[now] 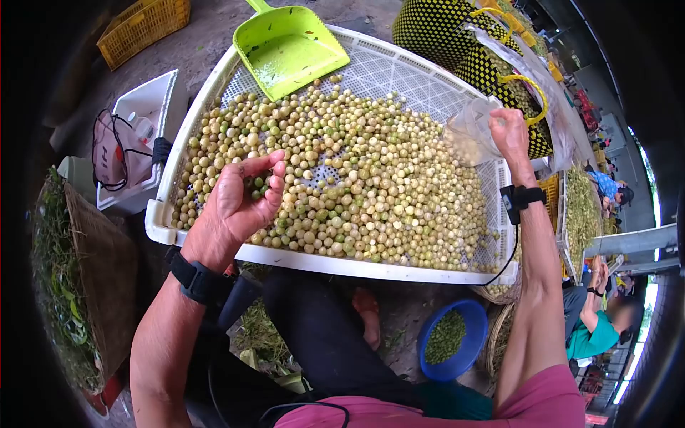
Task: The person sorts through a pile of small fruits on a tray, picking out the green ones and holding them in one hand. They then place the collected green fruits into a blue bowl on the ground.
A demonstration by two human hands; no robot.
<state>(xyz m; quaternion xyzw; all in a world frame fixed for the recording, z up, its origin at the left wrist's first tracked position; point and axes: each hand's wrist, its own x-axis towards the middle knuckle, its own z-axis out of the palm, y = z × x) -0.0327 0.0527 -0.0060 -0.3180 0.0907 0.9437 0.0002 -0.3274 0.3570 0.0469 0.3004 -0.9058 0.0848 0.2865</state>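
A white mesh-bottomed tray (378, 265) lies before me, spread with small round fruits (371, 178) in pale yellow, tan and green. Over its left part, my left hand (246, 196) is palm up with curled fingers, cupping a few green round fruits (258, 184). At the right edge, my right hand (511, 135) grips a clear plastic container (477, 128), which is tilted toward the tray. Pale fruits show through its lower end. A lime-green dustpan (291, 53) rests on the tray's far rim, its lip touching the fruits.
Below the tray stands a blue basin (482, 335) holding small green pieces. A white foam box (168, 107) and a leaf-filled basket (107, 278) are on the left. Black-and-yellow woven bags (435, 32) stand at the back right. A person in green (596, 335) sits farther right.
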